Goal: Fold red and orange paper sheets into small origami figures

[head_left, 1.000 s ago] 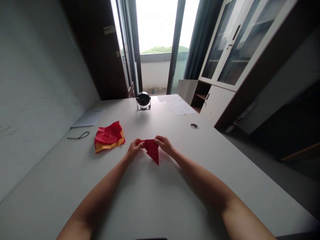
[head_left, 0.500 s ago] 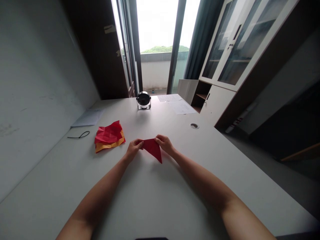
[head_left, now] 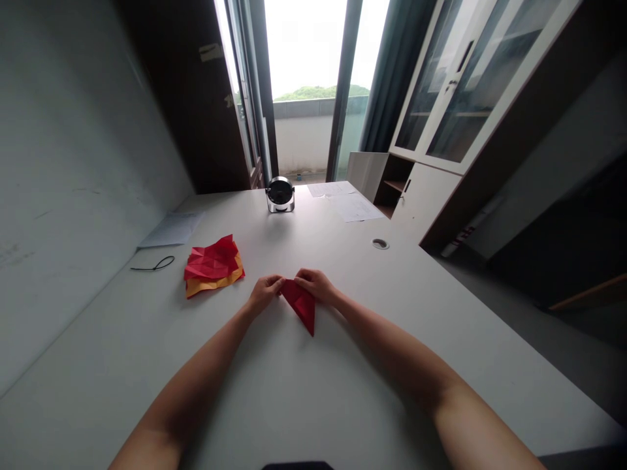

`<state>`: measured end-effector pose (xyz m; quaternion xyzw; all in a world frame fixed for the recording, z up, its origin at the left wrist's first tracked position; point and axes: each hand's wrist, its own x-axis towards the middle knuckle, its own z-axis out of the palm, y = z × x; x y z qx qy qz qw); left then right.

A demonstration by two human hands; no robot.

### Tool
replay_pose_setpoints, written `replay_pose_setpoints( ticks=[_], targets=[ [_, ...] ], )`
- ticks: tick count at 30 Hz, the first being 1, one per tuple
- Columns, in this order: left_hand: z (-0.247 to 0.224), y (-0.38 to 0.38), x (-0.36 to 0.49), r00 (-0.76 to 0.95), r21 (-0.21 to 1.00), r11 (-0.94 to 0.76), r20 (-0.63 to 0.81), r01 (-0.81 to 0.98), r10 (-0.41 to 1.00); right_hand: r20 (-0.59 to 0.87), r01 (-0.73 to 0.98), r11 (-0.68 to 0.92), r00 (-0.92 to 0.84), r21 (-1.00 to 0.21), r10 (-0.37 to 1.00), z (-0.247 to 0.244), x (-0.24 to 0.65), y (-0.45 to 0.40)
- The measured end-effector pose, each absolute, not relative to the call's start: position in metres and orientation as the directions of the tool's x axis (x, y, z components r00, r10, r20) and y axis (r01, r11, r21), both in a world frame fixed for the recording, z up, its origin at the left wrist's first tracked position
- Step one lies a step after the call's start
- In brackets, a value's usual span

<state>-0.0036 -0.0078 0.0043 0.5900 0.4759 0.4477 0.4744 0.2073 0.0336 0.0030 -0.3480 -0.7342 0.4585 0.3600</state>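
Note:
A folded red paper (head_left: pixel 302 307) hangs between my two hands, its pointed end toward me. My left hand (head_left: pixel 266 291) pinches its upper left corner. Along the top edge, close beside the left fingertips, my right hand (head_left: pixel 315 284) grips the paper, with its fingers partly covering the upper right part. To the left lies a stack of creased sheets, a red sheet (head_left: pixel 211 260) on top of an orange sheet (head_left: pixel 214 284).
On the white table (head_left: pixel 274 391) a round black and silver device (head_left: pixel 281 194) stands at the far edge. A black cable tie (head_left: pixel 155 265) and a pale sheet (head_left: pixel 171 230) lie left. White papers (head_left: pixel 355 207) and a round cable hole (head_left: pixel 381 244) are at the right.
My right hand has slid left along the top edge, nearer my left hand. The paper's pointed end hangs lower and closer to me.

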Motion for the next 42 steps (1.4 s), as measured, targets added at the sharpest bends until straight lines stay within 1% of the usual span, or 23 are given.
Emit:
replay_pose_setpoints(
  ticks=[8, 14, 18, 21, 24, 27, 29, 33, 35, 39, 42],
  targets=[
    [0.0041, -0.0083, -0.0049, 0.185, 0.971, -0.14, 0.104, 0.196, 0.977, 0.204, 0.253, 0.378, -0.521, -0.891, 0.829, 0.0015, 0.2082, 0.0361],
    [0.0039, -0.006, -0.0067, 0.039, 0.98, -0.15, 0.146, 0.131, 0.989, 0.189, 0.248, 0.364, -0.532, -0.898, 0.826, 0.0025, 0.2091, 0.0392],
    [0.0014, -0.0043, -0.009, 0.002, 0.982, -0.146, 0.147, 0.123, 0.989, 0.192, 0.23, 0.356, -0.524, -0.906, 0.829, 0.0002, 0.2089, 0.0417],
    [0.001, -0.0043, -0.0094, 0.011, 0.982, -0.141, 0.141, 0.129, 0.99, 0.194, 0.23, 0.353, -0.515, -0.907, 0.835, -0.0013, 0.2091, 0.0426],
    [0.0015, -0.0047, -0.0091, 0.077, 0.981, -0.124, 0.114, 0.15, 0.99, 0.197, 0.225, 0.352, -0.514, -0.908, 0.835, -0.0009, 0.2099, 0.0426],
    [0.0019, -0.0049, -0.0093, 0.123, 0.974, -0.139, 0.118, 0.178, 0.985, 0.205, 0.225, 0.363, -0.517, -0.904, 0.831, -0.0002, 0.2105, 0.0424],
    [0.002, -0.0049, -0.0098, 0.111, 0.971, -0.154, 0.135, 0.181, 0.985, 0.21, 0.232, 0.371, -0.516, -0.899, 0.831, -0.0002, 0.2107, 0.0423],
    [0.0016, -0.0052, -0.0104, 0.027, 0.969, -0.168, 0.166, 0.18, 0.986, 0.207, 0.252, 0.376, -0.511, -0.892, 0.834, 0.0001, 0.2107, 0.0415],
    [0.001, -0.0059, -0.0096, 0.023, 0.961, -0.177, 0.176, 0.211, 0.984, 0.212, 0.262, 0.388, -0.514, -0.884, 0.831, 0.0009, 0.2105, 0.0409],
    [-0.0006, -0.0082, -0.0068, 0.076, 0.926, -0.19, 0.175, 0.326, 0.982, 0.215, 0.294, 0.409, -0.521, -0.864, 0.826, 0.0024, 0.2101, 0.0401],
    [-0.0012, -0.009, -0.0059, 0.108, 0.91, -0.192, 0.163, 0.367, 0.981, 0.216, 0.311, 0.42, -0.522, -0.853, 0.825, 0.0024, 0.2099, 0.0398]
  ],
)
